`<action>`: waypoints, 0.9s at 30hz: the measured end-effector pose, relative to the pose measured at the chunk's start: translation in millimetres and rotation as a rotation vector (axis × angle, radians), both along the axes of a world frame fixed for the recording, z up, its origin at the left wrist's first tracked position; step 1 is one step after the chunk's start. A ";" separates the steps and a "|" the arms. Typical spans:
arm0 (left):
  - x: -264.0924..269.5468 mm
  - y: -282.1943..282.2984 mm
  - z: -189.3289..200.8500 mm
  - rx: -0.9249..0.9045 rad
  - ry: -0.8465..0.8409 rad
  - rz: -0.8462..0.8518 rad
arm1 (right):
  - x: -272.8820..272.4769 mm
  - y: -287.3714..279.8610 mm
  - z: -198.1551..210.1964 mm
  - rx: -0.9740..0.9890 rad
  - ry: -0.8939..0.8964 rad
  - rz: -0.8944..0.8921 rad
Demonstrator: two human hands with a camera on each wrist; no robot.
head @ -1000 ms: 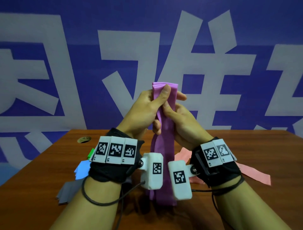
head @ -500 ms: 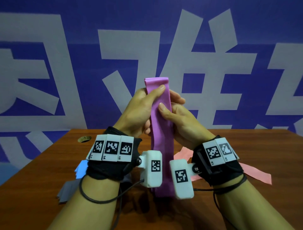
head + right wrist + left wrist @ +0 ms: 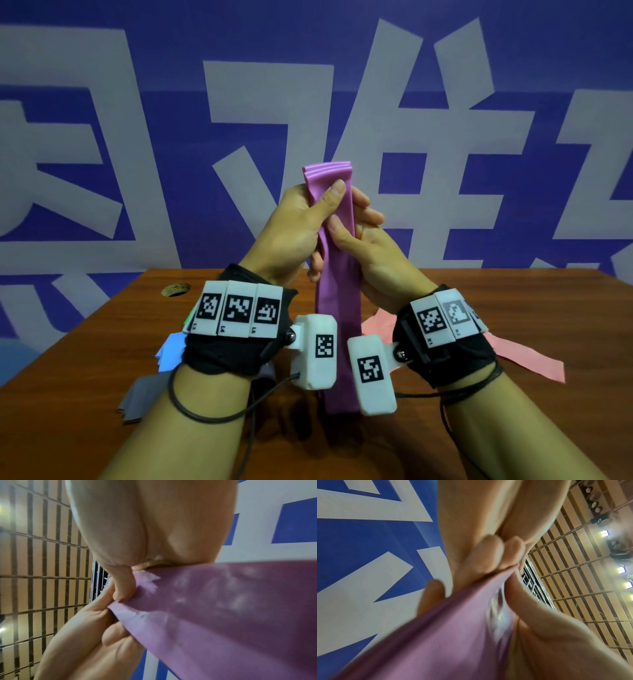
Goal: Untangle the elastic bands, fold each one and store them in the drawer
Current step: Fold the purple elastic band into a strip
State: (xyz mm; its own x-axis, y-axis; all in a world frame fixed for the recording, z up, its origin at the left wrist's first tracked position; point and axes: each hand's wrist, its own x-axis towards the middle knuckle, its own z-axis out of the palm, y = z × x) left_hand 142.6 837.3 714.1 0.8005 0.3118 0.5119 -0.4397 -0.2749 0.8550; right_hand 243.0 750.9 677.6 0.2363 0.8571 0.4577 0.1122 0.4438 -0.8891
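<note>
The fingers (image 3: 337, 192) of the left hand (image 3: 294, 233) pinch the folded top of the purple band (image 3: 337, 308), thumb laid across its front; the right hand (image 3: 373, 253) clamps the same band just below, thumb on the front and the other fingers behind. Compared with a second ago, the folded top stands a little higher above the left thumb and shows several stacked layers, while the tail hangs straight down between the wrists towards the near edge of the bench (image 3: 513, 308). That suggests this band is free of tangles and partly folded, though not yet stored; no drawer is in view. A pink band (image 3: 524, 363) lies toward the bench's right edge, and a blue band (image 3: 169, 353) and a grey band (image 3: 140, 397) toward the left edge. Large white characters cover the blue wall (image 3: 102, 51), cropped and unreadable; the wrist tags carry only square codes.
</note>
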 end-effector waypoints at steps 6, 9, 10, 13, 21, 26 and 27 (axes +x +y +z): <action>2.2 6.8 -1.9 -0.054 -0.052 -0.003 | -2.3 5.6 -7.0 -0.050 -0.024 -0.056; 0.4 6.8 -1.7 -0.090 -0.075 0.002 | -3.5 9.2 -7.4 -0.034 -0.041 -0.082; -0.8 5.7 -0.8 -0.102 -0.070 -0.002 | -2.3 8.2 -6.8 -0.033 -0.045 -0.061; -3.5 10.5 1.1 -0.143 -0.101 -0.020 | 2.4 1.7 -6.0 -0.109 -0.077 0.022; -4.4 20.7 2.7 -0.163 -0.215 -0.041 | 3.5 5.4 -10.3 -0.111 -0.151 -0.055; -3.1 22.6 1.9 -0.180 -0.222 0.000 | 5.5 0.1 -10.2 -0.205 -0.241 -0.021; -3.1 23.5 1.8 -0.188 -0.228 0.008 | 5.2 1.2 -11.6 -0.217 -0.259 -0.033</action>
State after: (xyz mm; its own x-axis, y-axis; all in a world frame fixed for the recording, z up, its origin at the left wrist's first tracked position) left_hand 139.5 860.9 715.9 0.6689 0.4236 0.6108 -0.6246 -0.1253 0.7708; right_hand 248.2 752.1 666.0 0.1649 0.9349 0.3142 0.3578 0.2402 -0.9024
